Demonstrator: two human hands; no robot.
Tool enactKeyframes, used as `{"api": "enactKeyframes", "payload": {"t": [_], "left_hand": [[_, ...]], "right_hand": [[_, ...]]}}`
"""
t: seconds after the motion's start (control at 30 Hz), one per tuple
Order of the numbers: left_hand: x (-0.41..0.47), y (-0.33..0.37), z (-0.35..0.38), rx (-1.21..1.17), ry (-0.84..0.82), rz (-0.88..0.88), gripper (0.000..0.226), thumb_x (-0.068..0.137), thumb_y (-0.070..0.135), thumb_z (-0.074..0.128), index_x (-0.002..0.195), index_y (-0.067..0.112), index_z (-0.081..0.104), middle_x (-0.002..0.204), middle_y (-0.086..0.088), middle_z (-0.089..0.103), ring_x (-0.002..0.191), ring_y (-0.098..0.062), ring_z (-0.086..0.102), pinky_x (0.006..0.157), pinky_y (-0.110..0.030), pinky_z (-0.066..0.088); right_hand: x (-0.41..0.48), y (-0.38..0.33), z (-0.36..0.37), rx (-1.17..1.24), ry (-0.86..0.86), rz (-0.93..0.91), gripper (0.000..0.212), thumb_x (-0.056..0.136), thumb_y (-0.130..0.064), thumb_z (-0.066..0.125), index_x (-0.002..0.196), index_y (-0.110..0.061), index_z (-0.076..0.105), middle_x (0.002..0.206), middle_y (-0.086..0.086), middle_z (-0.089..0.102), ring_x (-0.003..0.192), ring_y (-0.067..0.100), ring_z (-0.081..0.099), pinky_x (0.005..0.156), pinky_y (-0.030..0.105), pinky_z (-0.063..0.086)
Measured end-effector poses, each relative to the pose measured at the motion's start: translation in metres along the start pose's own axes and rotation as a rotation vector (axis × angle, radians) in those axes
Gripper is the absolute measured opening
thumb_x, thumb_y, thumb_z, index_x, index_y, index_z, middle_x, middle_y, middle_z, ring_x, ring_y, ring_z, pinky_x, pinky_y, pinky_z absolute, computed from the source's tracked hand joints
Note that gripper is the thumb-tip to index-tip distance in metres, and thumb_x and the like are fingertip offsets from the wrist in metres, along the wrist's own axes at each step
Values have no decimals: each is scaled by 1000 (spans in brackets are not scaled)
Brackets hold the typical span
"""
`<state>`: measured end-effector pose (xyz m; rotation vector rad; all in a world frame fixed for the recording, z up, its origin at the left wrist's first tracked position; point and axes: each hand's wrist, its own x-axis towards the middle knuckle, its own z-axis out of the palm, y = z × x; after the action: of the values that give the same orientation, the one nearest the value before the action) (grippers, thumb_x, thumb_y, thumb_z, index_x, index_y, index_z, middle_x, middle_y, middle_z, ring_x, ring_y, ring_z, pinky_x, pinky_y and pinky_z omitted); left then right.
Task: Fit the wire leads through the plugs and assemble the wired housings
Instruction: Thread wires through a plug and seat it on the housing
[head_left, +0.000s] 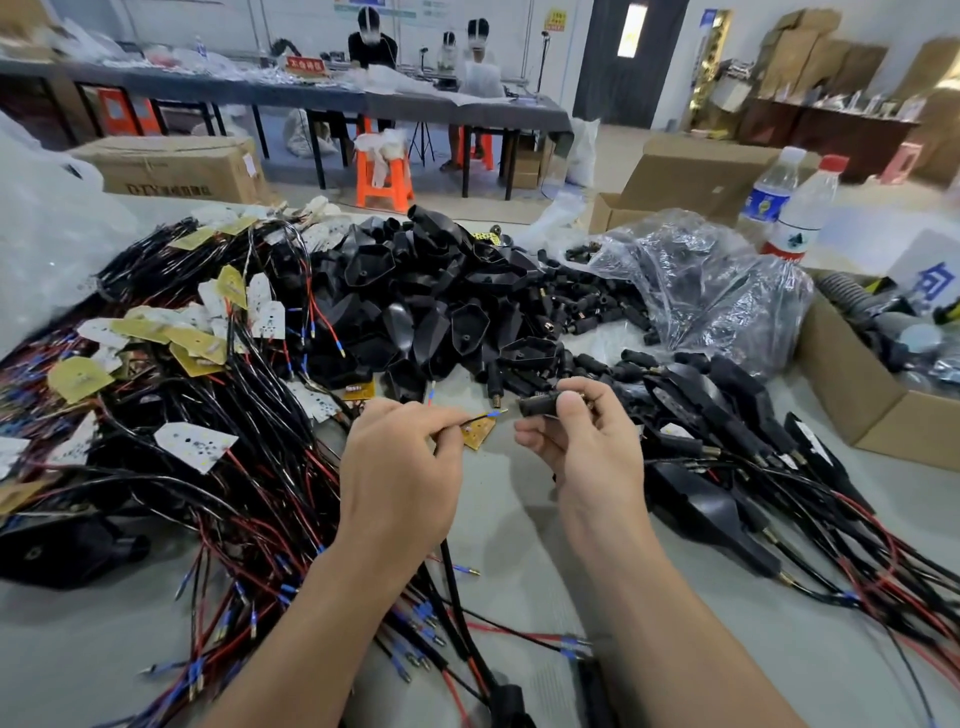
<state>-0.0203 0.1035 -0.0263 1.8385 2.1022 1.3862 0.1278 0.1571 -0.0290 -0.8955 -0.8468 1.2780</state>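
The heaped housings (447, 291) are smooth black plastic with a soft sheen, and the plug (540, 404) is duller, matt black plastic. The wire lead (480, 417) has black plastic insulation that ends in a blue plastic sleeve and a bare metal pin. The bag (701, 275) is clear, glossy, crinkled film, the box (852, 384) is matt brown cardboard, and the table (519, 519) top looks matt grey.

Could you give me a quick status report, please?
Left hand pinches wire lead. Right hand holds plug. Lead tip short of plug, not yet inserted; nothing between them.
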Motion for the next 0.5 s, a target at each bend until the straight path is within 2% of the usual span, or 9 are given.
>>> {"api": "enactKeyframes", "payload": {"t": [0.1,0.17,0.27,0.33,0.43,0.5], "left_hand": [[0,1,2,-11,-20,14,18,93,16,70,99,27,82,71,24,60,88,-6,42,74,-15,33],[0,1,3,-22,-39,15,18,93,17,69,99,28,82,71,20,63,89,-8,44,75,-10,35],[-1,1,4,-45,-57,29,20,93,17,69,99,32,82,70,19,64,87,-6,44,73,-11,36],[-2,2,4,-75,-63,22,19,93,19,71,100,32,82,75,19,66,89,-3,47,76,-8,37],[-3,3,2,-162,-55,-40,17,90,21,75,101,33,82,83,21,63,90,11,57,76,1,36],[-4,4,1,-209,-33,-77,16,89,22,78,97,35,81,84,21,64,88,17,58,74,2,37]], "right_hand": [[1,-5,-1,13,-5,-24,17,106,0,43,102,-7,59,69,4,69,59,21,68,59,27,58],[1,-8,-2,-55,-39,-24,17,105,0,45,102,-8,60,73,8,68,59,20,65,58,28,56],[-1,-10,-2,-136,-125,8,20,103,2,47,99,-11,62,81,19,64,59,21,59,59,28,51],[-3,-10,-2,-149,-198,38,20,102,3,49,100,-10,63,83,21,67,60,21,58,60,28,51],[-5,-10,-2,-138,-240,55,19,101,4,50,99,-9,64,86,20,70,63,21,60,63,29,53],[-4,-11,-1,-61,-193,79,22,102,3,49,97,-10,65,87,18,73,64,19,63,62,28,54]]}}
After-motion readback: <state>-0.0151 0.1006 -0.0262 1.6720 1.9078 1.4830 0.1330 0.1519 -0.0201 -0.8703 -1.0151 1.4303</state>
